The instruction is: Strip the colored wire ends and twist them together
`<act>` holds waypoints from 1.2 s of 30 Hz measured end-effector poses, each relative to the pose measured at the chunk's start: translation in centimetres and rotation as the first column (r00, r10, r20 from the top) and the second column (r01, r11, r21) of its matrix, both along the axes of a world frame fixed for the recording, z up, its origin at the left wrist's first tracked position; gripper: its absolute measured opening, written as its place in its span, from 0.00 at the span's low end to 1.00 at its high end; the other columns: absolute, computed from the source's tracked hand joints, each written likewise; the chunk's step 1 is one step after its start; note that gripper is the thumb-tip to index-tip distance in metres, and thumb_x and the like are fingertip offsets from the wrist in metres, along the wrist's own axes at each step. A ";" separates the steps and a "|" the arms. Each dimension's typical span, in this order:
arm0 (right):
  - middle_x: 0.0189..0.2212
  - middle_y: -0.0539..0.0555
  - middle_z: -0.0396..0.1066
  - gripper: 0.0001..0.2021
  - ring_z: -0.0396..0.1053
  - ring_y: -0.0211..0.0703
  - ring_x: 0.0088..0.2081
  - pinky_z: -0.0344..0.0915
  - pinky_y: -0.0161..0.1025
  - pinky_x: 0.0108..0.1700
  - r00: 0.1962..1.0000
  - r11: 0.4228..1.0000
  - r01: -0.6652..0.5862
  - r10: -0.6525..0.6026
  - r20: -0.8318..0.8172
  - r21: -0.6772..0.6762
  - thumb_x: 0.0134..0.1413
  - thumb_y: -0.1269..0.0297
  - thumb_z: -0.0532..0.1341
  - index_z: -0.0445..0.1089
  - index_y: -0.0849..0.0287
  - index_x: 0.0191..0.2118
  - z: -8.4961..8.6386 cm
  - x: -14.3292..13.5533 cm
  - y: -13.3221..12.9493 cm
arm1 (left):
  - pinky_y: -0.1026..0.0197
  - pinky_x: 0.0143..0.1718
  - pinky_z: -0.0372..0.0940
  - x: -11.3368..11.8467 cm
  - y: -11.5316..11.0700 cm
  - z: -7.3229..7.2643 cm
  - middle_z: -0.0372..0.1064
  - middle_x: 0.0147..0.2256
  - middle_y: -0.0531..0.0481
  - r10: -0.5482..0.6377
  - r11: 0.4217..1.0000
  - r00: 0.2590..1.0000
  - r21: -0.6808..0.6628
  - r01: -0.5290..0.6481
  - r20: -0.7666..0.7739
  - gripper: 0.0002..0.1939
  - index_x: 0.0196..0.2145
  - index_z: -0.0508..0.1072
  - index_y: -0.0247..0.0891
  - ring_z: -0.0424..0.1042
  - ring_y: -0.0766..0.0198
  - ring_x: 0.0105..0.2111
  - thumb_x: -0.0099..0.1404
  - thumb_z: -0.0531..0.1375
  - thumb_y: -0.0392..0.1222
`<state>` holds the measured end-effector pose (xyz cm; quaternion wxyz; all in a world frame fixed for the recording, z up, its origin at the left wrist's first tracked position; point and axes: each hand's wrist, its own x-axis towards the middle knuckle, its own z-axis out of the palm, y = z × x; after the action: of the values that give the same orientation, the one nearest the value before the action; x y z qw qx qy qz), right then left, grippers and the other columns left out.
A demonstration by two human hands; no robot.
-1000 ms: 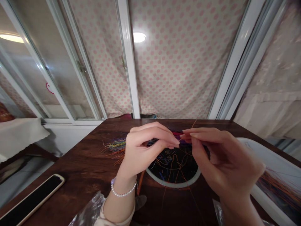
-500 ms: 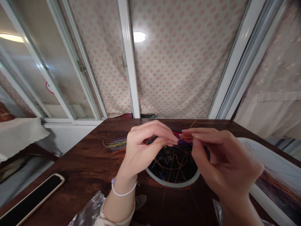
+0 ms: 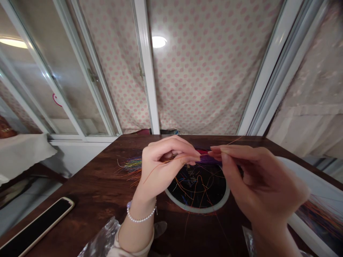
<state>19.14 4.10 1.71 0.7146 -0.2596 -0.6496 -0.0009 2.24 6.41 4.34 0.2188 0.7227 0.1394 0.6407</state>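
Note:
A thin orange wire [image 3: 204, 154] is stretched between my two hands above the table. My left hand [image 3: 167, 162] pinches it with thumb and fingertips, and one end trails back over the thumb side of the hand. Fingertips of my right hand [image 3: 254, 178] grip the same wire a short way off, its other end sticking out beyond them. Below lies a round black plate with a pale rim [image 3: 197, 210], strewn with loose orange and blue wire pieces. Behind my hands, a bundle of multicoloured wires [image 3: 131, 164] lies across the table, partly hidden.
A phone [image 3: 37, 226] rests on the dark wooden table [image 3: 96, 182] at the left. Clear plastic wrapping [image 3: 103, 239] lies near my left forearm. To the right stands a white tray [image 3: 302, 230] holding many orange and dark wires. A window with a dotted curtain [image 3: 203, 78] rises behind.
My right hand has moved slightly right, away from the left, so more wire shows between them. The wire's far end now points further right. My left hand has shifted slightly left.

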 end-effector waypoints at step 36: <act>0.35 0.49 0.76 0.15 0.74 0.38 0.35 0.73 0.39 0.37 0.986 0.997 0.080 -0.078 0.145 -0.004 0.54 0.81 0.63 0.76 0.52 0.42 0.6 0.4 0.4 | 0.69 0.28 0.75 0.8 -0.1 0.0 0.77 0.29 0.51 0.016 0.997 0.999 -0.080 -0.020 -0.046 0.11 0.29 0.80 0.38 0.76 0.68 0.26 0.59 0.64 0.24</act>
<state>19.51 4.50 2.31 0.6635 -0.2879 -0.6891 -0.0449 3.05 6.28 4.36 0.2388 0.7264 0.1766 0.6198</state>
